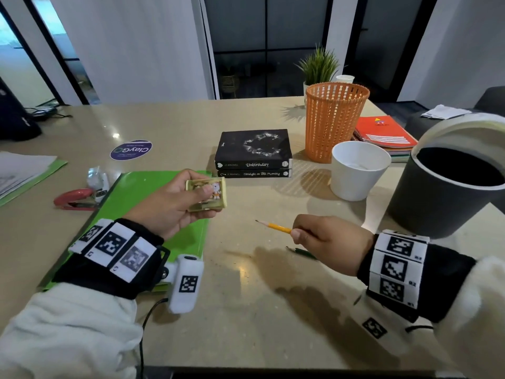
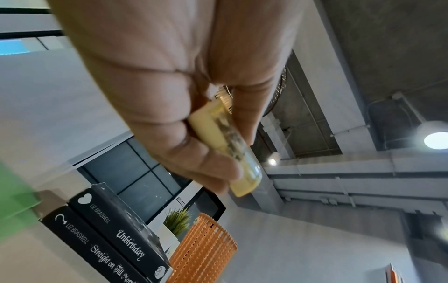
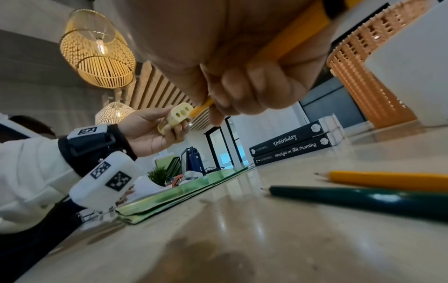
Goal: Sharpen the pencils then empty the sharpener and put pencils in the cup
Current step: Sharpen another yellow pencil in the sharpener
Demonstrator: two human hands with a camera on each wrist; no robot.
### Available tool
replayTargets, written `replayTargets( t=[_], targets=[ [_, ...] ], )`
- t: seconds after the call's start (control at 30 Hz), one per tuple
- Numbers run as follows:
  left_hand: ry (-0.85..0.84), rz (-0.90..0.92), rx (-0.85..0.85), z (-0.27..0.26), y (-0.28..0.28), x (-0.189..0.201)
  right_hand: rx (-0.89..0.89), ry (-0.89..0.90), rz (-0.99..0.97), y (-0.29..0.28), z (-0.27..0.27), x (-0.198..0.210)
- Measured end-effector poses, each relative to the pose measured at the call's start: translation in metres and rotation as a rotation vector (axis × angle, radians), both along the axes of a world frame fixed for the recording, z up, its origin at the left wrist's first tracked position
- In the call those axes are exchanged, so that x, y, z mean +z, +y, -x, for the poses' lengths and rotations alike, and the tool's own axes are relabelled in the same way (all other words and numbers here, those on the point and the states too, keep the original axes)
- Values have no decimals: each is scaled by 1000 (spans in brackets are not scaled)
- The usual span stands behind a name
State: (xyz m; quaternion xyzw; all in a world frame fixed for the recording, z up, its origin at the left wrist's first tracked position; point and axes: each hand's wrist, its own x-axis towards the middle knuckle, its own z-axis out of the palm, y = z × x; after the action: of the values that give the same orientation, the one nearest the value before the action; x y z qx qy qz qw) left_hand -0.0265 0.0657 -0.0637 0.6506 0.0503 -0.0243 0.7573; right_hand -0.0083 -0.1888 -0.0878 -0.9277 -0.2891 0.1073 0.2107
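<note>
The left hand grips a small yellow sharpener above the near edge of the green folder, thumb on top and fingers curled beneath. The right wrist view shows its end face with three holes turned toward the other hand. The right hand is closed round a yellow pencil, whose pointed tip aims at the sharpener but is not yet in a hole. On the desk under the right hand lie a green pencil and a second yellow pencil, side by side, both with points. The white cup stands toward the far right of the desk, between an orange mesh basket and a dark bin.

The step in hand looks to be sharpening the held pencil. To do it well, line the pencil's axis up with the hole that fits its width before pushing in, and keep the sharpener level so its cover stays closed. Turn the pencil with light, steady pressure rather than forcing it, or the lead may snap. The shavings visible inside suggest that emptying into the bin will be needed afterwards.
</note>
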Motion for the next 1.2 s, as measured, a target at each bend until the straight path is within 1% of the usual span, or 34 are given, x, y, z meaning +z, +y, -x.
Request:
replayTargets(
  t=[0.13, 0.23, 0.47, 0.57, 0.73, 0.9, 1.07, 1.17, 1.2],
  targets=[
    [-2, 45, 67, 1, 4, -2, -11, -44, 1, -2, 2, -2],
    [3, 46, 70, 2, 5, -3, 7, -87, -7, -3, 4, 1],
    [10, 67, 15, 7, 0, -3, 22, -181, 6, -5, 4, 7],
    [3, 69, -8, 9, -5, 0, 33, -243, 6, -6, 4, 7],
    [51, 54, -77, 11, -16, -1, 80, -368, -9, -5, 6, 6],
    [86, 35, -111, 13, -22, -5, 98, -394, -60, -4, 6, 6],
    [93, 33, -115, 12, -23, -6, 95, -387, -43, -5, 6, 8],
    [95, 10, -155, 13, -27, -5, 124, -387, -51, -2, 6, 8],
    [99, 0, -176, 13, -31, -5, 143, -416, -64, 0, 7, 7]
  ],
)
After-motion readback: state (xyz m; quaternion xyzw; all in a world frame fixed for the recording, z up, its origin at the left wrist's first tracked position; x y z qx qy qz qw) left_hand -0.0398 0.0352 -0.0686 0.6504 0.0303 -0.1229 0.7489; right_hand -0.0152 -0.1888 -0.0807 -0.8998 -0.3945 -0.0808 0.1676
